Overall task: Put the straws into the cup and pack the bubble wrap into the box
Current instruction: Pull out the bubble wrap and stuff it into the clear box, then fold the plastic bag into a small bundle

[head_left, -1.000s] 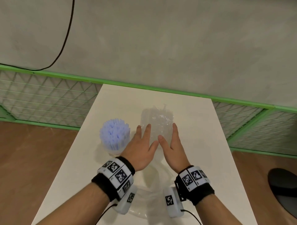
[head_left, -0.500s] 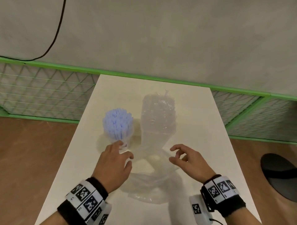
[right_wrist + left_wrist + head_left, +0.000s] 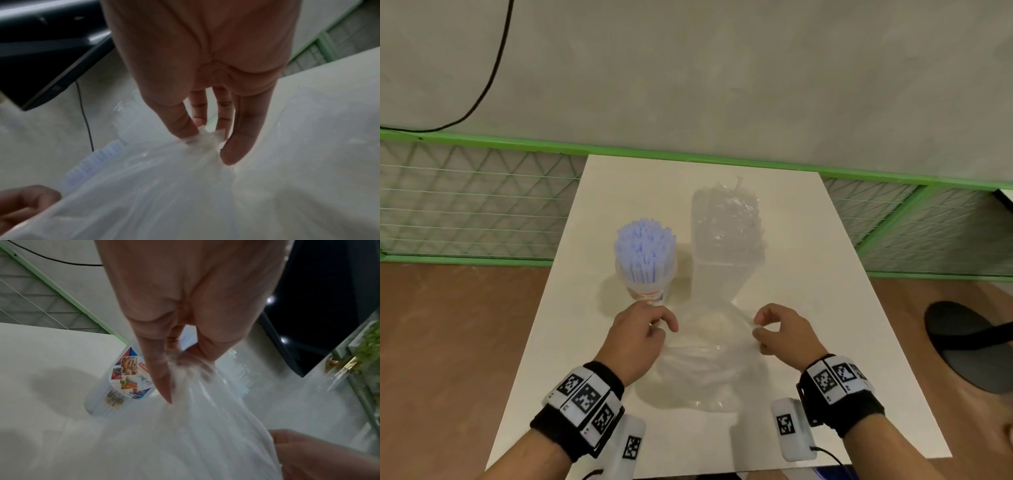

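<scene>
The straws (image 3: 643, 248) stand upright in the cup (image 3: 649, 291) on the tabletop (image 3: 825, 308), so that half of the task looks finished. Just right of the cup stands the clear box (image 3: 726, 240), already stuffed with crumpled wrap that pokes above its rim. What is left is the loose sheet of wrap (image 3: 705, 363), which lies on the tabletop in front of the box, between the two wrists. The left hand (image 3: 635, 337) pinches the sheet's left edge between thumb and fingertips, right by the foot of the cup; the right hand (image 3: 784, 334) pinches the right edge the same way, fingers curled. The plastic is so clear that I cannot say whether this sheet joins the wrap in the box or is a separate piece. I judge the packing roughly half done: this sheet has to be gathered and pushed in, and the box looks nearly full.
</scene>
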Action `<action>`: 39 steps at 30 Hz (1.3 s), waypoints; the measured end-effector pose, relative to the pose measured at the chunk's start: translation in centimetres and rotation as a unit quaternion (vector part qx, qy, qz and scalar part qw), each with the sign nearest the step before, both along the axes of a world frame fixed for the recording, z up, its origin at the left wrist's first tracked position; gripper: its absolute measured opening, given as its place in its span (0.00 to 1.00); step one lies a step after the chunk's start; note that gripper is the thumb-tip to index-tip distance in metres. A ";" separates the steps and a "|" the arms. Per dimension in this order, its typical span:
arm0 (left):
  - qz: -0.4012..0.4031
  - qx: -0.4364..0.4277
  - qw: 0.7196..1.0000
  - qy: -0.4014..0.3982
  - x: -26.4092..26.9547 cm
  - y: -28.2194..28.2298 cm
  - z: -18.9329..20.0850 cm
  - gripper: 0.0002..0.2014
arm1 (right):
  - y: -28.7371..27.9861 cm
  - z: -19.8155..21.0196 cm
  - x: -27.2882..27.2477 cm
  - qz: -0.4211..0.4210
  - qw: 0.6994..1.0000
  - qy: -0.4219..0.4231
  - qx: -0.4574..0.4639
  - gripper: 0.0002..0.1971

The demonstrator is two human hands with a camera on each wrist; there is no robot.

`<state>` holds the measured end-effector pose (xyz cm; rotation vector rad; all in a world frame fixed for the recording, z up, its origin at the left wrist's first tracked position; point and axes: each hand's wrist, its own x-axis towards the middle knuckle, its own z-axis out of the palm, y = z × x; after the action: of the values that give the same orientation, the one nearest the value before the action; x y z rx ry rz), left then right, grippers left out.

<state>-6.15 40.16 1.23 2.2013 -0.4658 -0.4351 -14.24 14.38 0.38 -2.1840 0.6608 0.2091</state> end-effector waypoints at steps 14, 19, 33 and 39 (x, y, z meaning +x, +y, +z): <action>-0.223 0.171 0.947 -0.158 -4.2 -4.6 9.0 0.44 | 1.1 10.9 -0.8 0.055 0.960 -0.248 0.114 0.12; -0.171 0.145 0.959 -0.173 -6.1 -8.1 11.4 0.39 | -1.1 12.9 -2.1 0.058 0.937 -0.322 0.125 0.13; -0.024 -0.095 0.977 -0.190 -4.4 -10.2 13.4 0.13 | -13.7 9.8 -3.2 0.056 0.954 -0.253 0.154 0.16; 0.029 -0.236 0.962 -0.132 -1.9 -8.8 14.4 0.20 | -14.4 11.3 -0.8 0.009 0.939 -0.312 0.143 0.09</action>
<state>-8.09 31.33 15.59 1.8032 -0.5786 0.0112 -14.99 0.00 11.71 -1.8240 0.2290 -0.3530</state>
